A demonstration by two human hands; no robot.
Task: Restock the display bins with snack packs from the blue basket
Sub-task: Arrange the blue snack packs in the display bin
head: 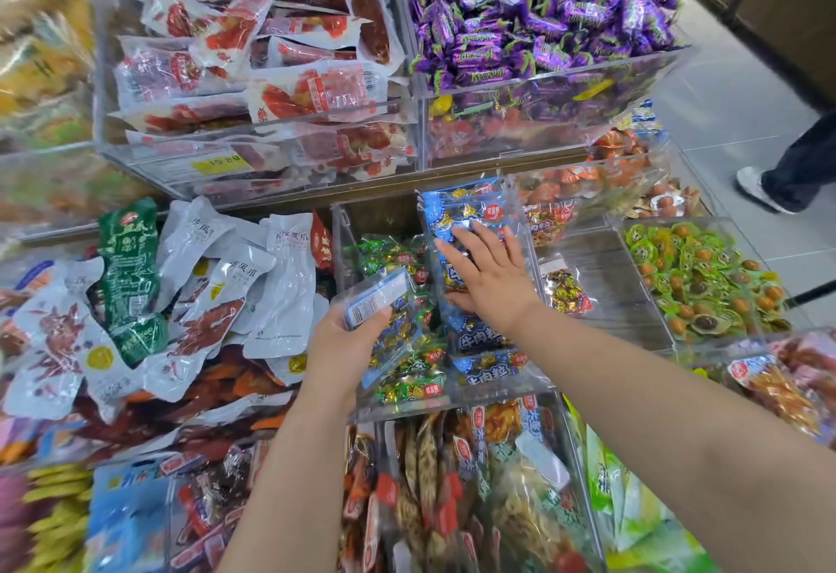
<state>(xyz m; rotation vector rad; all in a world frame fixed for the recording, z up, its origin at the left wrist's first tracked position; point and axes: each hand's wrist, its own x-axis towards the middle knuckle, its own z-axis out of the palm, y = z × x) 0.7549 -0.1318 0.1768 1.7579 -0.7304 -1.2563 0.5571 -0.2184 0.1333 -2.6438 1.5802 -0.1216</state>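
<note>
Pressing flat with fingers spread, the right hand point(491, 280) rests on upright blue snack packs point(466, 219) at the right side of a clear acrylic bin point(407, 405). The left hand point(346, 337) is curled around another blue pack point(384, 319), label side up, held over green packs point(407, 373) in the same bin. Its printing is too blurred to read.

Two bare forearms, no sleeves visible up to frame edge. Left hand point(337, 341) and right hand point(491, 276) bare: no gloves, rings, watch or wristband. Fingernails short, unpainted.
</note>
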